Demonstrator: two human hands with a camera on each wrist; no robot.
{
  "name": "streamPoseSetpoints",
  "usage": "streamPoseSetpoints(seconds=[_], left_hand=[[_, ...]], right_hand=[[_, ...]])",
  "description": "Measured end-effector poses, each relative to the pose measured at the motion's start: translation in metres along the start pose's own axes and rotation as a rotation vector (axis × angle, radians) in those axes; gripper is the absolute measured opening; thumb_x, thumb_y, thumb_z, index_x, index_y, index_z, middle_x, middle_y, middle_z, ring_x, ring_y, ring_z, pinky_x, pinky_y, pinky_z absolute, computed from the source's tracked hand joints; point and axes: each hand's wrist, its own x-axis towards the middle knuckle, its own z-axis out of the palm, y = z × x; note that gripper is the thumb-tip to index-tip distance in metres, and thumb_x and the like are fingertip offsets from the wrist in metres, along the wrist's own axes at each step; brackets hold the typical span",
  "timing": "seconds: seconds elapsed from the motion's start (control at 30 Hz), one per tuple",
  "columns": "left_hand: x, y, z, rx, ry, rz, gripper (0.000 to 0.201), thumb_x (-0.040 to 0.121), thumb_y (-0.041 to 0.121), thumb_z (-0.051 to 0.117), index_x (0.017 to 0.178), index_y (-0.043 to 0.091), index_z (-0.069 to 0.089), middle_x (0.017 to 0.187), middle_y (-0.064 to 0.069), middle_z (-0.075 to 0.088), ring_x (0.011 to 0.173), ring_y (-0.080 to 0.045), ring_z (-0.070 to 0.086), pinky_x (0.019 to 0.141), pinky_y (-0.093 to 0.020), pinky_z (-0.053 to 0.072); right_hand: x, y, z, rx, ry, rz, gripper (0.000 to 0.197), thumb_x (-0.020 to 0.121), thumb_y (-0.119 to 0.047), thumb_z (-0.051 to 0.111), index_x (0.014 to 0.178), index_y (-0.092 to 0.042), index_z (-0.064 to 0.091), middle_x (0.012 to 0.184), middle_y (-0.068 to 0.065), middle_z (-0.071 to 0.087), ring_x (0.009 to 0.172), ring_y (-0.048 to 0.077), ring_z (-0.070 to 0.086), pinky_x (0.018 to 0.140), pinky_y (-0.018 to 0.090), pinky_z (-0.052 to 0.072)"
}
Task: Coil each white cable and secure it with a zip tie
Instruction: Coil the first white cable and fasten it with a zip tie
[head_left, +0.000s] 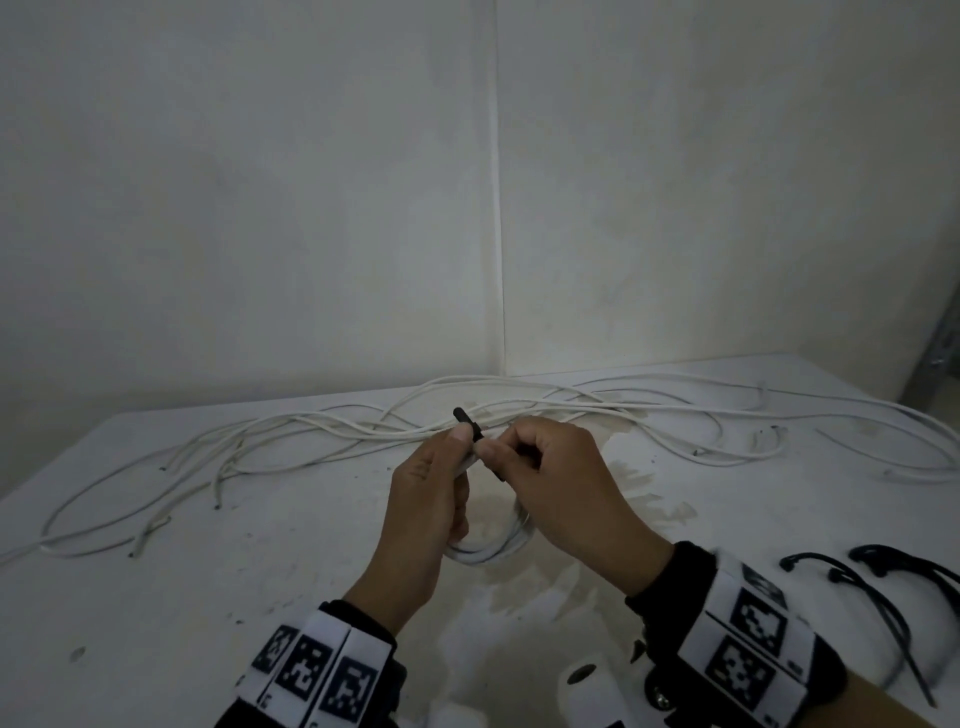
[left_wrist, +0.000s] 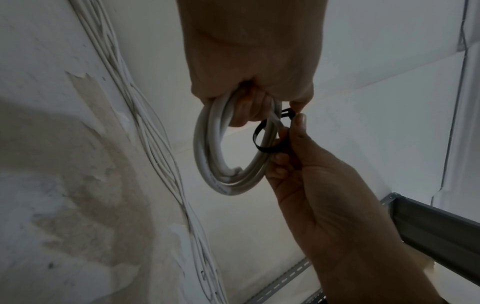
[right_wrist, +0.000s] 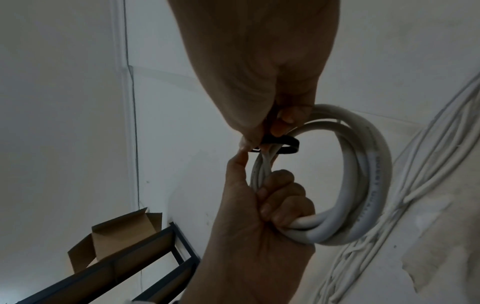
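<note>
- The coiled white cable (left_wrist: 223, 156) hangs as a small ring, with the fingers of the left hand (head_left: 423, 512) curled round its strands.
- A black zip tie (right_wrist: 281, 145) makes a loose loop around the strands just above those fingers.
- The right hand (head_left: 561, 483) pinches the tie where its ends meet, touching the left thumb.
- The step, I think, is the closing of the tie; next, the tail must be pulled tight while the coil is kept together.
- Beyond both hands lie the loose cables (head_left: 332, 431); beside the right wrist lie spare zip ties (head_left: 883, 587).
</note>
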Motion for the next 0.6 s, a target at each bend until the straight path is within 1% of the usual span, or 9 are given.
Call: streamPoseSetpoints(seconds=[0.03, 0.1, 0.2, 0.3, 0.33, 0.4, 0.47, 0.53, 0.6], left_hand=[[0.000, 0.000, 0.000, -0.016, 0.004, 0.006, 0.036, 0.094, 0.030, 0.044, 0.062, 0.018, 0.053, 0.040, 0.011, 0.026, 0.034, -0.005, 0.020, 0.036, -0.015, 0.022], [0.000, 0.001, 0.000, -0.037, 0.022, 0.023, 0.034, 0.093, 0.032, 0.046, 0.065, 0.018, 0.058, 0.041, 0.010, 0.025, 0.035, -0.005, 0.019, 0.036, -0.015, 0.022], [0.003, 0.003, 0.000, -0.081, 0.056, 0.038, 0.028, 0.092, 0.031, 0.047, 0.072, 0.019, 0.063, 0.041, 0.011, 0.025, 0.035, -0.005, 0.019, 0.035, -0.015, 0.021], [0.002, 0.003, 0.003, -0.062, 0.052, 0.054, 0.037, 0.093, 0.029, 0.047, 0.060, 0.027, 0.063, 0.040, 0.010, 0.025, 0.035, -0.006, 0.019, 0.037, -0.016, 0.022], [0.000, 0.003, 0.005, -0.039, 0.048, 0.059, 0.037, 0.093, 0.028, 0.048, 0.059, 0.028, 0.063, 0.039, 0.010, 0.026, 0.035, -0.006, 0.020, 0.037, -0.016, 0.022], [-0.002, 0.002, 0.009, -0.016, 0.039, 0.072, 0.026, 0.092, 0.027, 0.049, 0.072, 0.022, 0.066, 0.038, 0.010, 0.027, 0.034, -0.005, 0.022, 0.037, -0.016, 0.023], [-0.001, 0.002, 0.009, -0.006, 0.039, 0.064, 0.022, 0.092, 0.028, 0.050, 0.082, 0.016, 0.066, 0.038, 0.010, 0.027, 0.034, -0.005, 0.022, 0.037, -0.016, 0.023], [0.000, 0.002, 0.007, 0.013, 0.038, 0.053, 0.024, 0.091, 0.029, 0.050, 0.087, 0.014, 0.067, 0.038, 0.010, 0.027, 0.034, -0.005, 0.022, 0.037, -0.017, 0.023], [0.001, 0.003, 0.003, 0.020, 0.046, 0.041, 0.022, 0.091, 0.029, 0.051, 0.089, 0.015, 0.068, 0.037, 0.011, 0.028, 0.034, -0.005, 0.022, 0.037, -0.016, 0.023]], right_hand=[[0.000, -0.001, 0.000, -0.003, -0.008, -0.018, 0.024, 0.086, -0.022, 0.063, 0.067, -0.008, 0.060, 0.058, -0.002, 0.050, 0.053, 0.005, 0.044, 0.053, 0.012, 0.035], [0.000, 0.000, 0.000, -0.006, -0.024, -0.045, 0.020, 0.085, -0.019, 0.063, 0.074, -0.003, 0.064, 0.062, -0.003, 0.052, 0.057, 0.004, 0.046, 0.055, 0.013, 0.036], [-0.004, 0.002, -0.001, -0.035, -0.021, -0.089, 0.011, 0.085, -0.013, 0.063, 0.079, -0.003, 0.066, 0.067, -0.009, 0.050, 0.064, 0.003, 0.048, 0.060, 0.012, 0.038], [-0.009, 0.004, -0.001, 0.009, 0.017, -0.100, 0.012, 0.086, -0.010, 0.062, 0.075, -0.005, 0.064, 0.065, -0.008, 0.050, 0.063, 0.004, 0.049, 0.058, 0.011, 0.037], [-0.011, 0.004, 0.000, 0.037, 0.044, -0.103, 0.013, 0.086, -0.010, 0.061, 0.074, -0.006, 0.063, 0.064, -0.008, 0.051, 0.061, 0.004, 0.049, 0.057, 0.011, 0.037], [-0.011, 0.003, 0.002, 0.075, 0.111, -0.109, 0.013, 0.086, -0.010, 0.062, 0.073, -0.006, 0.063, 0.065, -0.007, 0.054, 0.063, 0.004, 0.052, 0.058, 0.011, 0.039], [-0.011, 0.004, 0.004, 0.101, 0.138, -0.096, 0.013, 0.085, -0.011, 0.063, 0.072, -0.011, 0.063, 0.067, -0.006, 0.058, 0.066, 0.004, 0.054, 0.060, 0.010, 0.042], [-0.009, 0.004, 0.005, 0.100, 0.108, -0.073, 0.014, 0.084, -0.012, 0.064, 0.071, -0.017, 0.062, 0.067, -0.010, 0.058, 0.064, 0.002, 0.055, 0.060, 0.010, 0.043], [-0.009, 0.002, 0.001, 0.052, 0.011, -0.053, 0.009, 0.082, -0.015, 0.068, 0.073, -0.015, 0.065, 0.058, -0.016, 0.057, 0.058, 0.003, 0.054, 0.056, 0.011, 0.042]])
